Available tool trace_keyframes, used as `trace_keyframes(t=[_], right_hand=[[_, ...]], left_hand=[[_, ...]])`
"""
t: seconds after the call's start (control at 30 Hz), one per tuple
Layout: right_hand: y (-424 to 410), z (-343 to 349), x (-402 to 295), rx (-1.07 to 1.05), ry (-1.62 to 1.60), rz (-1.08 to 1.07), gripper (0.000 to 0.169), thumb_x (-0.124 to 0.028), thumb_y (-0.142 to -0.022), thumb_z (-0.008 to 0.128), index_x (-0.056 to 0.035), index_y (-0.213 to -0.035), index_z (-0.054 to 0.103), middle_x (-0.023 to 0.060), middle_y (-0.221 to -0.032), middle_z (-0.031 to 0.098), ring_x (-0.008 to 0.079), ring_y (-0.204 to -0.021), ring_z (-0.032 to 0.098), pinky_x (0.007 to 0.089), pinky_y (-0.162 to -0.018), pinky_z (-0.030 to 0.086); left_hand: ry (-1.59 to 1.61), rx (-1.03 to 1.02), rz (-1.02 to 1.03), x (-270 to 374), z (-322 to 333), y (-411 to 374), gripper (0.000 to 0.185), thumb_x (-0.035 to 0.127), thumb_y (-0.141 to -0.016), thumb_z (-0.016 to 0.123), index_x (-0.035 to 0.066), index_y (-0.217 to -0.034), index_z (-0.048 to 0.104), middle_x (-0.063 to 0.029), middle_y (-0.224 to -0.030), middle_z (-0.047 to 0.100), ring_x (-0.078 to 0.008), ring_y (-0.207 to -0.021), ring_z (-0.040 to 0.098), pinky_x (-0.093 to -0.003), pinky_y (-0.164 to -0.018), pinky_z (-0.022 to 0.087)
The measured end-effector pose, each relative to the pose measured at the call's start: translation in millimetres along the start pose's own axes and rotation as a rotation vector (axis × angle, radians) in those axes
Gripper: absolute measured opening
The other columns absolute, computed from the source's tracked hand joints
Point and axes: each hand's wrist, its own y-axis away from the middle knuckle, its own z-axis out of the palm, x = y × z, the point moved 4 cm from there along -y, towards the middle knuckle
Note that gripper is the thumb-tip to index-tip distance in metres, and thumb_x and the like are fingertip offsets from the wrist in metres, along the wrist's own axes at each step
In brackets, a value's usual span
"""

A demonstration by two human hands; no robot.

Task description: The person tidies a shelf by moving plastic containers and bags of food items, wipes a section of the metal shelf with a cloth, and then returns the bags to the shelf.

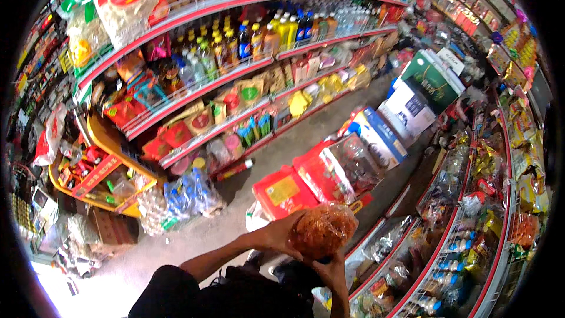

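A clear plastic package of reddish-brown food (324, 229) is held up in front of my body, between both hands. My left hand (276, 236) grips its left side, with the fingers partly hidden by the package. From below, on the lower right, my right hand (329, 269) holds it with the thumb and fingers around the edge. Just beyond the package, red boxes (282, 192) stand on the floor. What exactly the food is, I cannot tell.
Long shelves (273, 57) with bottles and packets run along the far side. More shelves (454, 229) curve along the right. Stacked boxes (408, 106) line the aisle floor (282, 145). A yellow-edged bin (101, 181) and bagged blue-capped bottles (190, 194) are at left.
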Motion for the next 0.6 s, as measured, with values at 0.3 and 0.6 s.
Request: trace_keyframes(t=[0.3,0.6], right_hand=[[-7.1,29.5,4.4,-0.195,0.127,0.100,0.059,-0.010,-0.079,0.089,0.0013,-0.131,0.063,0.0141,-0.124,0.071,0.0237,-0.113,0.070,0.0398,-0.101,0.055],[-32.9,68.5,23.9,-0.276,0.181,0.112,0.053,-0.012,-0.079,0.090,0.0006,-0.126,0.066,0.0149,-0.125,0.072,0.0264,-0.115,0.069,0.0418,-0.100,0.055]], left_hand=[[-0.499,0.182,-0.164,-2.1,-0.7,48.0,0.123,0.049,-0.069,0.092,0.010,-0.162,0.023,-0.0259,-0.148,0.048,-0.0432,-0.135,0.052,-0.0492,-0.111,0.045],[-0.513,0.350,-0.198,-16.4,-42.4,77.6,0.098,0.040,-0.070,0.092,0.009,-0.147,0.040,-0.0220,-0.138,0.058,-0.0417,-0.125,0.060,-0.0498,-0.104,0.051]])
